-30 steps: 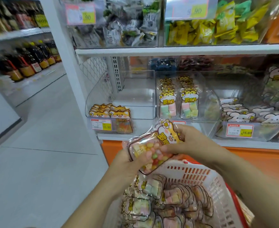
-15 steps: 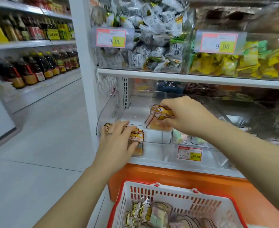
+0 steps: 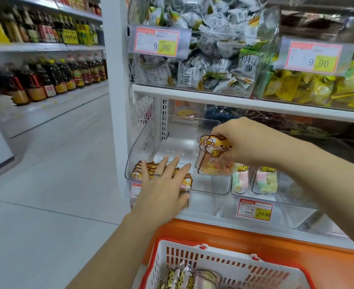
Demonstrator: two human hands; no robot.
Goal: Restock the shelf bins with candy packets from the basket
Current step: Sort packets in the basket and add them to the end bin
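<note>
One packet (image 3: 212, 163) in curled right hand (image 3: 251, 141)

- Left hand (image 3: 161, 188): bare; forearm uncovered all the way down to the bottom edge of the frame.
- Thin dark band (image 3: 157, 175) round one left finger, close to the knuckle; possibly a slim ring, possibly an ink mark, too blurred to tell.
- Right hand (image 3: 245, 142): bare; forearm uncovered out to the right edge.
</note>
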